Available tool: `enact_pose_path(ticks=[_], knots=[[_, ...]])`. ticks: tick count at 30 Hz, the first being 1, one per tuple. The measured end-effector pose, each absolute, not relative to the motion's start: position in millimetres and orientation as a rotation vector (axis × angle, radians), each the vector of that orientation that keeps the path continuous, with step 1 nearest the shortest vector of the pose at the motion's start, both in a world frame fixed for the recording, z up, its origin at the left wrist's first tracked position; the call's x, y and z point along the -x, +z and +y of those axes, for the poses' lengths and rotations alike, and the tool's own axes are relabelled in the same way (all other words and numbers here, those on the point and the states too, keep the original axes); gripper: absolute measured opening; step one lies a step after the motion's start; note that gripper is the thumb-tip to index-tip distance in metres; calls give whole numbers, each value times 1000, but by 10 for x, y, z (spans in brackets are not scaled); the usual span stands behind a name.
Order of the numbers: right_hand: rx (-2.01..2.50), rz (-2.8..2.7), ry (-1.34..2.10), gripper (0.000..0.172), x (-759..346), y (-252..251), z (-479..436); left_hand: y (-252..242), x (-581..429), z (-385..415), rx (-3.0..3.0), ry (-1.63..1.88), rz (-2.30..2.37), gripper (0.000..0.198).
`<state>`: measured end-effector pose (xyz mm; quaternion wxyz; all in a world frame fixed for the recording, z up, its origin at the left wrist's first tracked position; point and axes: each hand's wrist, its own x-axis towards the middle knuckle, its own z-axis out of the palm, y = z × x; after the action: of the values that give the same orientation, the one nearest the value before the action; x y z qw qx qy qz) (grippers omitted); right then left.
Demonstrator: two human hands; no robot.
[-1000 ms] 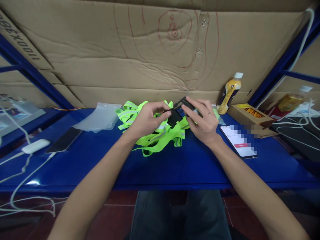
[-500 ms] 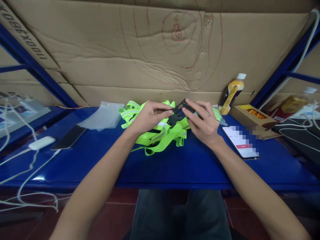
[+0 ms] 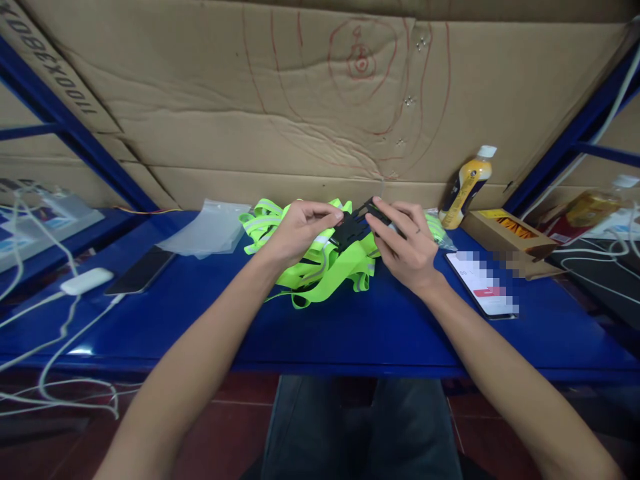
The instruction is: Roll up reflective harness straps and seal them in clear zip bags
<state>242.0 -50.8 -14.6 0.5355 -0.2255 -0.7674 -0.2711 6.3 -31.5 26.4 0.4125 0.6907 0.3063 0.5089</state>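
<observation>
A heap of neon-green reflective straps (image 3: pixel 327 267) lies in the middle of the blue shelf (image 3: pixel 350 327). Just above the heap, both hands meet on a black plastic buckle (image 3: pixel 353 228). My left hand (image 3: pixel 299 230) pinches its left half between thumb and fingers. My right hand (image 3: pixel 403 247) grips the right half, fingers curled over it. Part of the buckle is hidden under my right fingers.
A phone with a lit screen (image 3: pixel 483 283) lies right of my right hand, beside an open cardboard box (image 3: pixel 505 233) and a yellow drink bottle (image 3: pixel 467 187). On the left are a clear plastic bag (image 3: pixel 207 230), a dark phone (image 3: pixel 140 270) and a white charger (image 3: pixel 85 281) with cables. Cardboard lines the back.
The two hands stay on the buckle and have shifted only slightly; the black piece has turned a little between the fingers. The view has drifted slightly.
</observation>
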Motion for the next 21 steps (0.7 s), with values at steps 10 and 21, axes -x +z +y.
enact_pose_path(ticks=[10,21], knots=[[505,-1984,-320,76,-2185,-151,-710,248,-68,-315,-1898,1449,832,37],[768,-2066,-200,29,-2374,181,-620,459,-69,-519,-2584,1517,847,24]])
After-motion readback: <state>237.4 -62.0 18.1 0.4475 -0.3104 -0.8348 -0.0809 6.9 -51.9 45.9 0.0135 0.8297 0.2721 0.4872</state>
